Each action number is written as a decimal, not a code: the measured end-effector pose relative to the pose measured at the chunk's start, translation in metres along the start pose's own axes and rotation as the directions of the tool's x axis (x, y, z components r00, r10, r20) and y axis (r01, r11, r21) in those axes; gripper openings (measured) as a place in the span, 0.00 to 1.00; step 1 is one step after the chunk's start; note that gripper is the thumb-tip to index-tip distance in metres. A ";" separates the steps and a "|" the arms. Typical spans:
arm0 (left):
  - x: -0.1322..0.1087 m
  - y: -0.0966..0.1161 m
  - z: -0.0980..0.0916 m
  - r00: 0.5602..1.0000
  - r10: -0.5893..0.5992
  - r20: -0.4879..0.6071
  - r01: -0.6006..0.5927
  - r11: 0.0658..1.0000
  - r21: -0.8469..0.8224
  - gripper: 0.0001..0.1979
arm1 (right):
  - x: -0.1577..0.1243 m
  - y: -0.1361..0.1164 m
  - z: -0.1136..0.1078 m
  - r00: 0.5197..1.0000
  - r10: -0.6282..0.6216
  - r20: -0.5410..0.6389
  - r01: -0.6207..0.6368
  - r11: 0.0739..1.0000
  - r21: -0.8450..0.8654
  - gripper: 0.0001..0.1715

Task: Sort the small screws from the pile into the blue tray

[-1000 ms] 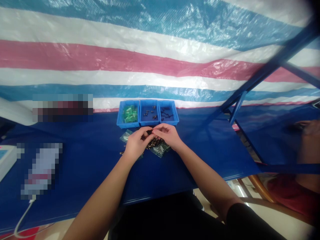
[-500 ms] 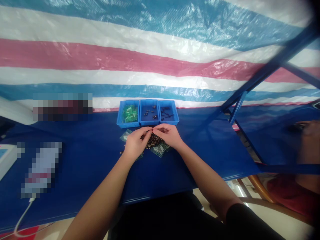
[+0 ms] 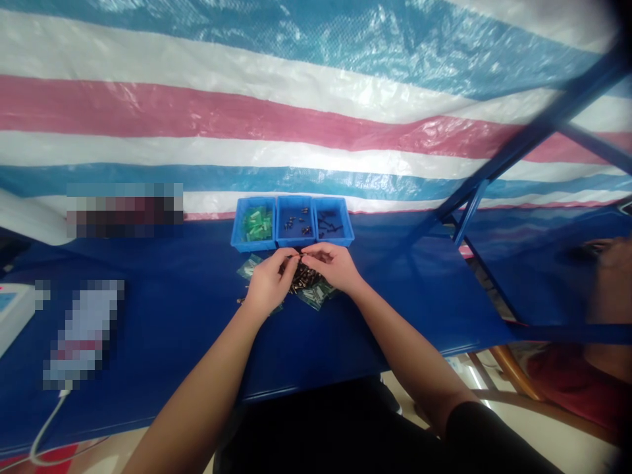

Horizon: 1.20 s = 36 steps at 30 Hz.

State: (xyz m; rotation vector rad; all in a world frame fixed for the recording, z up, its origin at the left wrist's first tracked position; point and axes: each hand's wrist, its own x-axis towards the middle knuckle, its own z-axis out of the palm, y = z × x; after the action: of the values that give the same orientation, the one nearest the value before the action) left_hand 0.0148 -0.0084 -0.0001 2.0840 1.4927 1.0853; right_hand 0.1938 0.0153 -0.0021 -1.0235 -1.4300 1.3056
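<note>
My left hand (image 3: 269, 280) and my right hand (image 3: 336, 266) meet fingertip to fingertip over a heap of small brass-coloured metal parts (image 3: 303, 280). Both are closed in a pinch on something tiny between them, too small to name. Clear plastic packets of small parts (image 3: 316, 295) lie at the heap's right front, and another packet (image 3: 248, 266) is left of it. Just behind my hands stand three blue bins in a row: the left bin (image 3: 239, 246) has green packets, the middle bin (image 3: 295, 241) several small metal parts, the right bin (image 3: 340, 241) dark screw-like pieces.
A blurred-out phone-like object (image 3: 86, 332) with a white cable (image 3: 47, 421) lies on the blue table (image 3: 178, 309) at left, beside a white device (image 3: 14, 316). Blue metal frame bars (image 3: 498, 158) rise at right. Another person's arm (image 3: 612, 283) shows at the far right.
My fingertips have shifted very slightly, and a little more of the tiny thing shows between them. Otherwise the scene looks the same.
</note>
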 end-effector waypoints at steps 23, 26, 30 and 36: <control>0.001 -0.004 0.003 0.998 0.041 -0.047 -0.040 0.999 0.024 0.11 | 0.000 0.003 0.001 0.999 -0.045 -0.016 0.045 0.999 0.010 0.18; 0.001 -0.004 0.003 0.999 0.032 -0.031 -0.031 0.999 0.015 0.12 | 0.000 0.004 0.002 0.999 -0.046 -0.016 0.047 0.999 0.018 0.18; 0.000 -0.005 0.004 0.999 0.017 -0.037 -0.016 1.000 0.018 0.13 | 0.000 0.005 0.001 0.999 -0.038 -0.038 0.037 0.999 -0.009 0.18; 0.001 -0.005 0.005 0.995 0.045 -0.086 -0.043 0.999 0.023 0.12 | 0.001 0.007 0.001 0.998 -0.026 -0.050 0.025 1.000 -0.008 0.18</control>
State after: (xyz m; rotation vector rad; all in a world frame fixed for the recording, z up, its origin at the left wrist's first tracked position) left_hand 0.0160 -0.0049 -0.0063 2.1179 1.5106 1.1957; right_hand 0.1928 0.0168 -0.0092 -1.0329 -1.4071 1.2489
